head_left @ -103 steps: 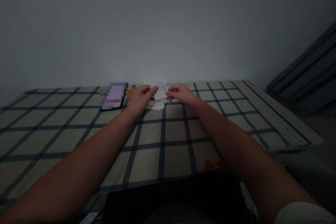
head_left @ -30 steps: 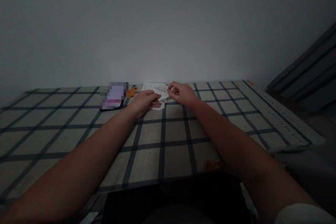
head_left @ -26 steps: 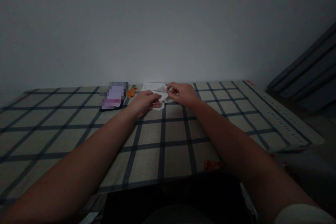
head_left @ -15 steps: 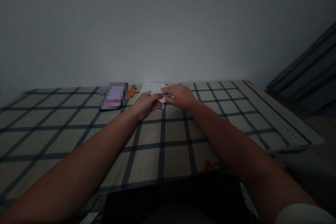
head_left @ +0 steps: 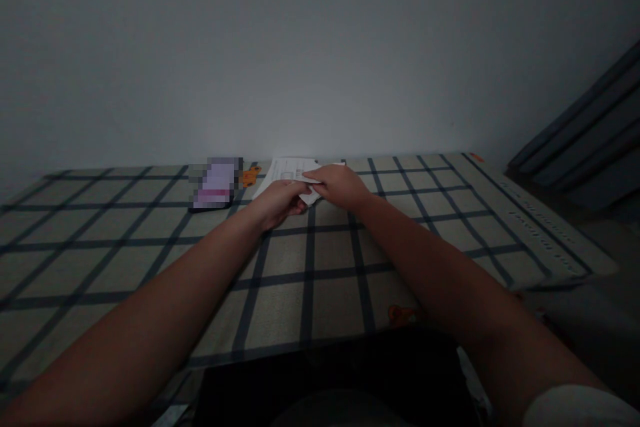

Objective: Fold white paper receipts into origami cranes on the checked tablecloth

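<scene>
White printed paper (head_left: 287,168) lies at the far side of the table, close to the wall. My left hand (head_left: 280,202) is at the paper's near edge, thumb on top and fingers curled beneath, pinching it. From the right, my right hand (head_left: 341,185) grips the same paper with thumb and fingers closed; a white corner sticks out beyond its knuckles. The fingertips of both hands almost meet over the paper. Whether it is one folded sheet or more than one, I cannot tell, since the hands hide part of it.
A phone (head_left: 215,187) with a lit, blurred screen rests left of the paper, beside an orange printed figure (head_left: 251,176). A checked cloth (head_left: 280,293) covers the table. The wall (head_left: 320,53) rises behind, and a dark curtain (head_left: 590,127) hangs at the right.
My right hand has shifted slightly, and the paper has turned in the fingers, so more of its printed face and a corner past the right hand now show. The phone has stayed put.
</scene>
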Demonstrator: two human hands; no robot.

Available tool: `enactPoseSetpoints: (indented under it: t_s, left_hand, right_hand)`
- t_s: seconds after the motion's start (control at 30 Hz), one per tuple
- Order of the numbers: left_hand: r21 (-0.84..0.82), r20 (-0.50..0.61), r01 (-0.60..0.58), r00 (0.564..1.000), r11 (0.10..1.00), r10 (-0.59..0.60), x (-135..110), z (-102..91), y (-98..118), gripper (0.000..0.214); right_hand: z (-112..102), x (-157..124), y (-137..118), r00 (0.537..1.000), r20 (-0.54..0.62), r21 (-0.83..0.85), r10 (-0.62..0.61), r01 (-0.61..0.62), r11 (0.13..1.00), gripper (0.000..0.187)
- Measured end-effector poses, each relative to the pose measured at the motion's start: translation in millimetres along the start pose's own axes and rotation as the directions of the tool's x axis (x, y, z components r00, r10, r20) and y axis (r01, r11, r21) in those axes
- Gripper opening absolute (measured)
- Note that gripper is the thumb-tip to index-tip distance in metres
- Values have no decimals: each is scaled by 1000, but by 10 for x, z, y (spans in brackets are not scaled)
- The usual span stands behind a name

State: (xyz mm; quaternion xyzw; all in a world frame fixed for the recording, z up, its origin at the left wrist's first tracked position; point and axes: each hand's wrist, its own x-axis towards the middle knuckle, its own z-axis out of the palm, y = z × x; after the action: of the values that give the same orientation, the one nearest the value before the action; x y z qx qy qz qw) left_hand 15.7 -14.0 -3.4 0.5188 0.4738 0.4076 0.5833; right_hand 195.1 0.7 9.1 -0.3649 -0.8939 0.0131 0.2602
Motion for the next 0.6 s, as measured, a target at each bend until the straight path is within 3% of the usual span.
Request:
enactPoseSetpoints:
  t_s: [0.07,0.23,0.6]
  left_hand:
    - [-14,-24,29,999,999,-30,3,-3,0,9]
    - [-3,-32,-33,999,999,33,0,-1,11,11]
    - [28,24,-26,999,999,25,-8,36,-32,16]
  right_hand:
    - [-16,-1,-12,999,-33,8,27,-27,1000,38]
    - [-57,2,-44,993,-86,2,79,-79,997,34]
    - [-29,14,-68,1000,14,-10,12,-11,1000,44]
